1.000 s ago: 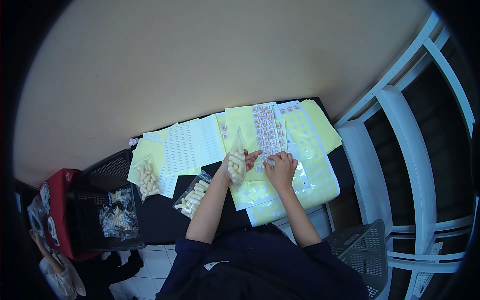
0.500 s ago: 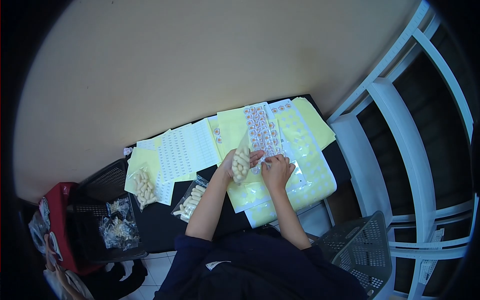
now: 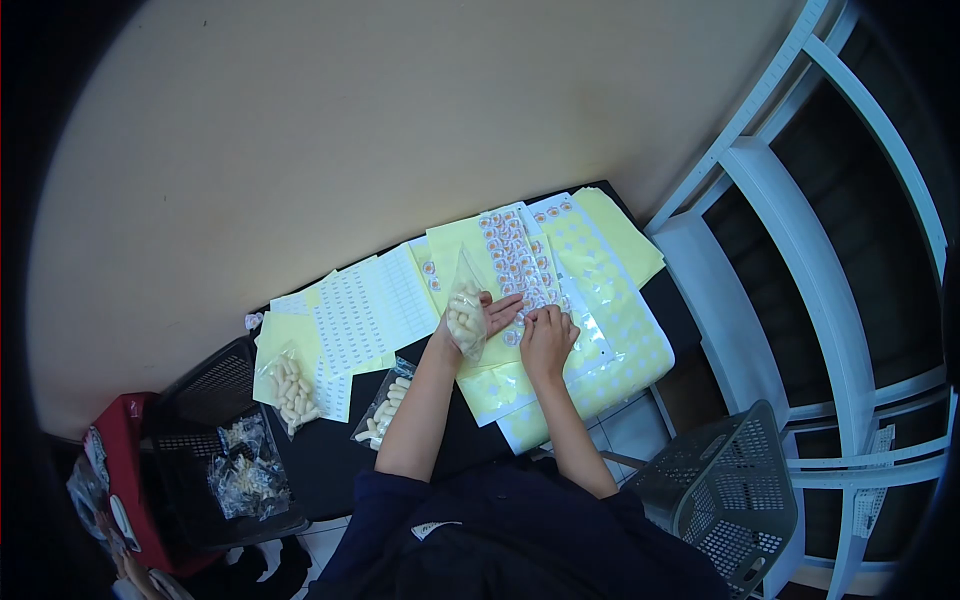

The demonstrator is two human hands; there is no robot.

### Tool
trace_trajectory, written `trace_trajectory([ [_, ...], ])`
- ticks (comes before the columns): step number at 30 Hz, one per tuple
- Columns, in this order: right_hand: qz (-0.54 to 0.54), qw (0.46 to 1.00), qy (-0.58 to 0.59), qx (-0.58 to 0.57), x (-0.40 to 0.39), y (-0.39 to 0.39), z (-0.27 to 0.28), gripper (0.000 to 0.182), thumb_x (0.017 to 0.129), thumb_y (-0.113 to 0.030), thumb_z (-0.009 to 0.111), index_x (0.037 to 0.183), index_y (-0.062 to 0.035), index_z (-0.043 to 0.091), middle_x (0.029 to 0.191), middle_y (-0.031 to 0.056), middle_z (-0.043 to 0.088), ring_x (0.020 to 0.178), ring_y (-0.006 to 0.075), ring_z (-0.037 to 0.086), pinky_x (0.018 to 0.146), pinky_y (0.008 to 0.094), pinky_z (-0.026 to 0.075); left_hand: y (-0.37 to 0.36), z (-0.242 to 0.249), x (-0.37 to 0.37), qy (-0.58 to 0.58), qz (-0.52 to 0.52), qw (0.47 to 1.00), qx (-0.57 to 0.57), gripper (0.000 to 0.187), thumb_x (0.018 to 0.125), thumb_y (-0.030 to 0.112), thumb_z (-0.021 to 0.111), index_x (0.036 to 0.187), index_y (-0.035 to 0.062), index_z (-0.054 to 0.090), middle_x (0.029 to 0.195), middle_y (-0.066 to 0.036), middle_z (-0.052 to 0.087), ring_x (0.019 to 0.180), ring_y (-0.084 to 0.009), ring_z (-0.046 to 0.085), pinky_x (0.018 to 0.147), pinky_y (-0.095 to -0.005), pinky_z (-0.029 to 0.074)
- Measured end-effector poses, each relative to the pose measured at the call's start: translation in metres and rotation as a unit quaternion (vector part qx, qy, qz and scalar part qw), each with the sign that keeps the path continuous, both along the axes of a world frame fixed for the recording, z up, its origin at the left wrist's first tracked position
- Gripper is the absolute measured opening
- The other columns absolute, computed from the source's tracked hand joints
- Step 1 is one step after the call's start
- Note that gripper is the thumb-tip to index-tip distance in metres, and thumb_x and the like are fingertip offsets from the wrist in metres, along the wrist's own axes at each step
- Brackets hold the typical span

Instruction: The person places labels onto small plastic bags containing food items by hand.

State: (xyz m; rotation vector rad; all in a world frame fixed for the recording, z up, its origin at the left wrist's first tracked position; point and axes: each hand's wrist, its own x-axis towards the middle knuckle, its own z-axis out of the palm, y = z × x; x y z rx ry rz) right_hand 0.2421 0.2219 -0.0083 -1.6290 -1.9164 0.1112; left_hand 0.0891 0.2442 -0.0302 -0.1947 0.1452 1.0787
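A clear bag of pale, oblong pieces (image 3: 466, 318) rests in my left hand (image 3: 490, 318), whose palm is turned up with the fingers stretched out past the bag. Close to its fingertips is my right hand (image 3: 548, 340), its fingers drawn together over the sticker sheets; anything between them is too small to make out. Round orange-and-white stickers (image 3: 512, 250) lie in rows just beyond both hands. Two more filled bags lie on the left, one on yellow paper (image 3: 294, 392) and one beside my left forearm (image 3: 388, 405).
White printed label sheets (image 3: 375, 300) cover the table's left part. A black crate with clear packets (image 3: 245, 470) stands at the lower left, near a red object (image 3: 130, 470) and another person's hand (image 3: 130, 565). A grey perforated basket (image 3: 735, 490) and white shelving (image 3: 800, 230) are on the right.
The bag has shifted left and tilts differently, with its top now clearly visible. My left fingers are more spread. My right hand has moved slightly left. The whole view has shifted a little.
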Motion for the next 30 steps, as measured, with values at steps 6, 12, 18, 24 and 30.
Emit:
trace_trajectory([
  [6, 0.016, 1.000, -0.015, -0.008, 0.002, 0.002, 0.000, 0.011, 0.074, -0.012, 0.058, 0.083, -0.0075, 0.055, 0.086, 0.0053, 0.050, 0.087, 0.0227, 0.048, 0.076, 0.0363, 0.031, 0.004, 0.001, -0.001, 0.005, 0.005, 0.999, -0.042, 0.037, 0.085, 0.023, 0.041, 0.059, -0.0026, 0.044, 0.131, -0.032, 0.022, 0.123, -0.0474, 0.021, 0.093, -0.0534, 0.036],
  [12, 0.003, 1.000, 0.005, 0.016, 0.002, 0.003, 0.006, 0.012, 0.071, -0.016, 0.062, 0.079, -0.0065, 0.061, 0.081, 0.0053, 0.056, 0.080, 0.0230, 0.051, 0.074, 0.0358, 0.032, 0.006, 0.000, -0.003, 0.015, 0.000, 0.999, -0.033, 0.039, 0.085, 0.026, 0.040, 0.059, -0.0029, 0.043, 0.132, -0.032, 0.021, 0.122, -0.0476, 0.022, 0.094, -0.0544, 0.034],
  [18, -0.010, 0.999, -0.015, -0.028, -0.002, 0.012, 0.017, 0.007, 0.070, -0.013, 0.061, 0.066, -0.0075, 0.062, 0.071, 0.0051, 0.058, 0.071, 0.0233, 0.053, 0.071, 0.0355, 0.032, 0.008, 0.005, -0.001, -0.003, 0.022, 0.997, -0.074, 0.044, 0.087, 0.029, 0.036, 0.054, -0.0016, 0.040, 0.130, -0.035, 0.019, 0.123, -0.0494, 0.019, 0.096, -0.0566, 0.029],
  [24, 0.005, 0.998, -0.049, -0.026, -0.004, 0.012, 0.004, 0.005, 0.073, -0.011, 0.059, 0.074, -0.0071, 0.059, 0.082, 0.0073, 0.056, 0.077, 0.0243, 0.052, 0.070, 0.0369, 0.034, 0.012, -0.001, -0.002, -0.029, 0.031, 0.998, -0.040, 0.044, 0.083, 0.032, 0.042, 0.058, -0.0035, 0.046, 0.126, -0.039, 0.021, 0.119, -0.0525, 0.022, 0.097, -0.0551, 0.029],
  [30, 0.034, 0.999, -0.039, 0.004, -0.003, 0.005, 0.000, 0.006, 0.076, -0.010, 0.056, 0.081, -0.0074, 0.058, 0.089, 0.0052, 0.054, 0.082, 0.0236, 0.049, 0.073, 0.0368, 0.035, 0.011, 0.013, 0.001, -0.022, 0.058, 0.993, -0.100, 0.051, 0.088, 0.035, 0.033, 0.051, 0.0004, 0.036, 0.126, -0.042, 0.017, 0.123, -0.0516, 0.014, 0.098, -0.0595, 0.023],
])
